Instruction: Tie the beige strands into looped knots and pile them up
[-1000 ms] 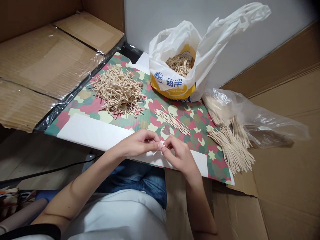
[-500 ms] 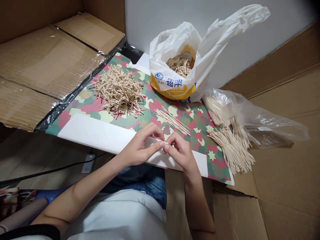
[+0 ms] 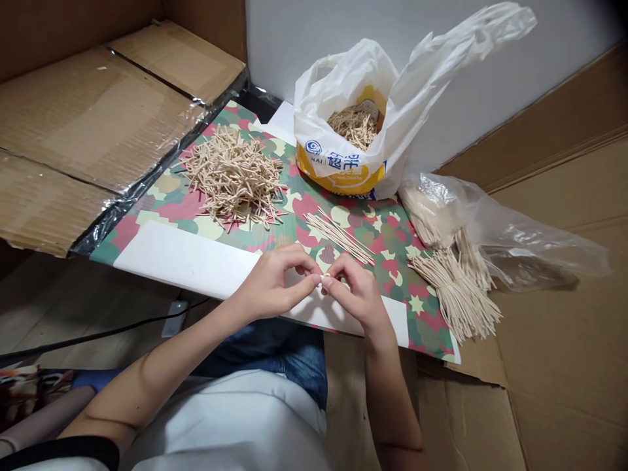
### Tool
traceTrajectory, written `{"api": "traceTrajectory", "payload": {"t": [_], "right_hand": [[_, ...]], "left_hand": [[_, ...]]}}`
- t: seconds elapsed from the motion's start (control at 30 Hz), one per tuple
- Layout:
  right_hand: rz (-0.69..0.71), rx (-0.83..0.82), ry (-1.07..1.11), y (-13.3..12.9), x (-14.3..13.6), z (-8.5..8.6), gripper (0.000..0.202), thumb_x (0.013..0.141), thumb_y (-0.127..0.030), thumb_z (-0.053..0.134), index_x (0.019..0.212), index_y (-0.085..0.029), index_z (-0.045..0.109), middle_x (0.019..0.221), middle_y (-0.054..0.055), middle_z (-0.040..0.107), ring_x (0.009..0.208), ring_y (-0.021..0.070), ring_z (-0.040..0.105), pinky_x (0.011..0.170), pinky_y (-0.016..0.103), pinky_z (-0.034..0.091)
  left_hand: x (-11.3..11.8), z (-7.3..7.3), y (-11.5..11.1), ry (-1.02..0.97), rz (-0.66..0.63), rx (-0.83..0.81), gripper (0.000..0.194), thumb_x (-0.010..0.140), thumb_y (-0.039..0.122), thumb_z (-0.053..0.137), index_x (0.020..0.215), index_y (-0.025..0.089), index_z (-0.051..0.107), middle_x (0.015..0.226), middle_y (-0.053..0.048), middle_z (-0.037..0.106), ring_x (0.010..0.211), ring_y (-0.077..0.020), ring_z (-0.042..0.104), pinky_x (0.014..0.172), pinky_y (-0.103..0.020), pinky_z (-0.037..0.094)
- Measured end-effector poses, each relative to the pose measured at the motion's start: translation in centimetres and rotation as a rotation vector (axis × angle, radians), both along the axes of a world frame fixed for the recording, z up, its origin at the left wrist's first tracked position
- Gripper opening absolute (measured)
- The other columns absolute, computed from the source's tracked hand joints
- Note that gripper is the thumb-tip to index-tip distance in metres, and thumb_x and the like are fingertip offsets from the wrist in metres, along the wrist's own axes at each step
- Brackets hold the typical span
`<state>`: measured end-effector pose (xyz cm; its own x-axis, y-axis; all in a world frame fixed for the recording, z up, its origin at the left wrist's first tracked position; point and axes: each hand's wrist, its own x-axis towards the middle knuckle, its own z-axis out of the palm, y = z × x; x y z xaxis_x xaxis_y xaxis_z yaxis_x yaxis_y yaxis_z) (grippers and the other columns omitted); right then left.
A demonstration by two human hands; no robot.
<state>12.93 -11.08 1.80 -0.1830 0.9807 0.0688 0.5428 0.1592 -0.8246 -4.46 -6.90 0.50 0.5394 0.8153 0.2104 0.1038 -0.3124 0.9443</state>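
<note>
Stick (image 3: pixel 325 277) between fingers (image 3: pixel 309 284), axis unclear

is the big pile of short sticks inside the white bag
No, the pile lies on the patterned sheet, left of the bag.
</note>
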Motion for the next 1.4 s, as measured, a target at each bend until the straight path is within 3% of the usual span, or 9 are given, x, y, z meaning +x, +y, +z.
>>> {"api": "traceTrajectory", "payload": {"t": [0.23,0.47,0.57,0.73,0.9,1.0,1.17,1.4], "right_hand": [[0.075,0.255,-0.304,-0.2,-0.1,0.4,0.009,0.088,-0.023,0.046,0.08,-0.021,0.048,0.074,0.002,0.057,0.071,0.0157,0.054,0.063,0.027,0.041],[0.095,0.319,-0.61,-0.7,-0.7,0.3,0.017,0.091,-0.019,0.033,0.085,-0.018,0.049,0.075,0.006,0.057,0.071,0.0191,0.051,0.063,0.031,0.038],[0.053,0.297,-0.585,-0.8,-0.4,0.3,0.015,0.091,-0.02,0.035,0.089,-0.018,0.05,0.081,0.007,0.06,0.075,0.0203,0.053,0.066,0.033,0.039],[-0.218,0.322,-0.411,-1.8,-0.7,0.4,0.014,0.093,-0.024,0.037,0.085,-0.021,0.048,0.076,0.004,0.059,0.071,0.0183,0.054,0.067,0.033,0.04],[-0.177,0.215,-0.284,-2.5,-2.1,0.1,0.008,0.091,-0.026,0.045,0.088,-0.02,0.049,0.081,0.004,0.061,0.073,0.0164,0.057,0.069,0.03,0.044],[-0.191,0.182,-0.193,-2.4,-2.4,-0.1,0.007,0.09,-0.021,0.043,0.085,-0.02,0.048,0.079,0.002,0.059,0.072,0.0149,0.057,0.066,0.027,0.044],[-0.156,0.112,-0.076,-2.1,-2.1,-0.2,0.008,0.088,-0.02,0.042,0.082,-0.021,0.047,0.076,0.0,0.059,0.069,0.0135,0.058,0.063,0.025,0.044],[-0.107,0.342,-0.352,-1.4,-1.7,-0.6,0.009,0.088,-0.02,0.043,0.081,-0.021,0.048,0.075,0.004,0.06,0.072,0.018,0.055,0.065,0.031,0.042]], "left_hand": [[0.2,0.1,0.8,-0.042,-0.101,-0.282,0.017,0.076,0.025,0.059,0.071,0.01,0.065,0.065,-0.001,0.057,0.064,-0.0107,0.049,0.062,-0.022,0.039],[0.2,0.1,1.2,-0.049,-0.128,-0.353,0.016,0.074,0.024,0.056,0.065,0.011,0.061,0.063,-0.001,0.056,0.062,-0.0109,0.05,0.061,-0.023,0.04],[0.3,0.3,0.9,-0.018,-0.033,-0.214,0.014,0.073,0.021,0.057,0.065,0.012,0.062,0.065,-0.001,0.057,0.063,-0.0102,0.05,0.062,-0.022,0.04],[0.6,0.0,0.2,0.035,0.154,0.037,0.008,0.073,0.017,0.057,0.067,0.015,0.062,0.068,-0.001,0.059,0.068,-0.0122,0.053,0.066,-0.024,0.042],[0.8,-0.1,-0.5,0.026,0.217,0.167,0.007,0.075,0.017,0.056,0.069,0.015,0.061,0.068,-0.002,0.058,0.069,-0.0132,0.053,0.068,-0.026,0.042],[0.8,0.1,-0.5,-0.005,0.18,0.137,0.008,0.075,0.017,0.057,0.069,0.014,0.061,0.067,-0.002,0.058,0.067,-0.0125,0.052,0.066,-0.025,0.041],[0.6,0.7,-0.2,-0.04,0.077,-0.05,0.011,0.073,0.019,0.056,0.065,0.013,0.062,0.064,-0.001,0.058,0.064,-0.0111,0.051,0.063,-0.023,0.04],[0.4,0.3,0.3,-0.062,0.035,-0.232,0.015,0.071,0.023,0.057,0.063,0.012,0.062,0.063,0.0,0.058,0.062,-0.01,0.049,0.06,-0.022,0.037]]}}
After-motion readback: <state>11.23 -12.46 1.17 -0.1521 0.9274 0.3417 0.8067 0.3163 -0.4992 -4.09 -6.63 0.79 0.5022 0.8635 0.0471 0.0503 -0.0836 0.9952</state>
